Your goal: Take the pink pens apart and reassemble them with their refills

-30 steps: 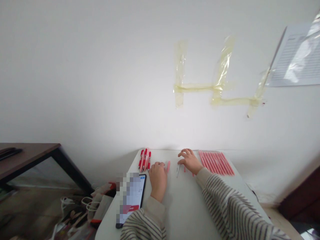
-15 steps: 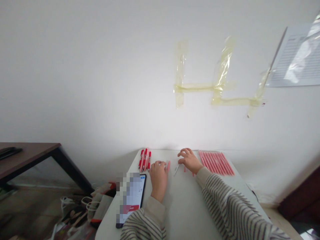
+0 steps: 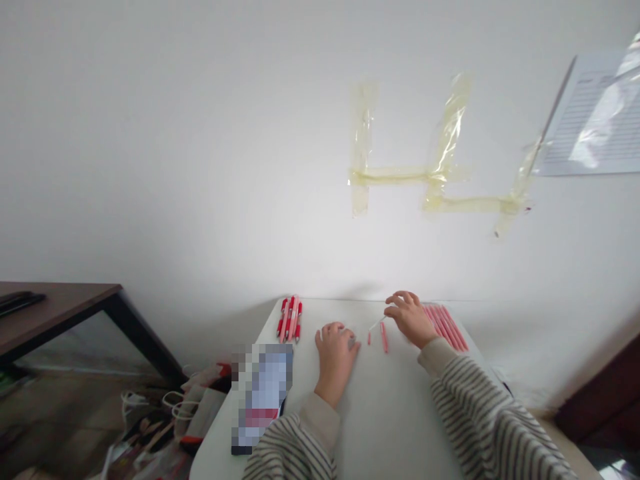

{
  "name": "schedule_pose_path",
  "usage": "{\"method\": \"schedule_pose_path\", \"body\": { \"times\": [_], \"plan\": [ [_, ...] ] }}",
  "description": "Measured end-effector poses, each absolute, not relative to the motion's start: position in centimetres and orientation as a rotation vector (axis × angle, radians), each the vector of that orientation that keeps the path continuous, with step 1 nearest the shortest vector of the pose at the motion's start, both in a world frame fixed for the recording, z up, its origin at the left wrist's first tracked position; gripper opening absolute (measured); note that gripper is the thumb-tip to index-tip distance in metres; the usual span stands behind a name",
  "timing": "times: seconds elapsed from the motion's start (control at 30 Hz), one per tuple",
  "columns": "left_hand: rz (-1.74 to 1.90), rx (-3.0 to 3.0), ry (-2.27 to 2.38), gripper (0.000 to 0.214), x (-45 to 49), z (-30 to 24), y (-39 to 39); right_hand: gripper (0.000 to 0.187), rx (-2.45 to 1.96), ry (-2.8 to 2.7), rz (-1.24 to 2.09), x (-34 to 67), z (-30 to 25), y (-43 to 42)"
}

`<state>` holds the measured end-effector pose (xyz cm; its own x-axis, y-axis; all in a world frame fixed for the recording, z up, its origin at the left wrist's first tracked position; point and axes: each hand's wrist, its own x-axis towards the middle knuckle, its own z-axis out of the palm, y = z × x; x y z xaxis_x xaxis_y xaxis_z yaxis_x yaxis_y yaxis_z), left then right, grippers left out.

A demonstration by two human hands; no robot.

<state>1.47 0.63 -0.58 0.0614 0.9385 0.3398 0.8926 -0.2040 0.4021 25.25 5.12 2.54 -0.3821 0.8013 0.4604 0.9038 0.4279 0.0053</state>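
Observation:
My right hand pinches a thin white pen refill by its upper end, and the refill slants down to the left. Under its lower tip lies a short pink pen part, and a longer pink pen barrel rests just right of that. On the table's left half, my left hand is low over the surface with fingers curled; what they hold, if anything, is hidden. A row of pink pen barrels lies partly behind my right hand. Several red and pink pens lie together at the back left.
The white table stands against a wall with yellowed tape. A phone, partly blurred out, lies at its left edge. Bags and loose items are on the floor, below a brown desk at left.
My right hand has moved right with the white refill, uncovering the pink parts on the table. My left hand has shifted right, and the pink barrel at its fingertips is out of sight.

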Motion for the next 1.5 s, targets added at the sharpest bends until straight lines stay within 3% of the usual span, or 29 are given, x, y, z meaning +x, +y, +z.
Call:
{"method": "schedule_pose_path", "body": {
  "times": [0.3, 0.9, 1.5],
  "plan": [
    [0.822, 2.256, 1.971, 0.009, 2.0, -0.7, 0.2, 0.017, -1.663, -2.073, -0.279, 26.2, 1.5, 2.9],
    [0.872, 2.213, 1.939, 0.012, 1.9, -0.5, -0.1, 0.019, -1.627, -2.075, -0.332, 24.3, -0.4, 2.1],
    [1.160, 2.152, 1.900, 0.009, 1.5, -1.0, 0.5, 0.013, -1.486, -2.095, -0.286, 23.9, -1.0, 1.6]
  ]
}}
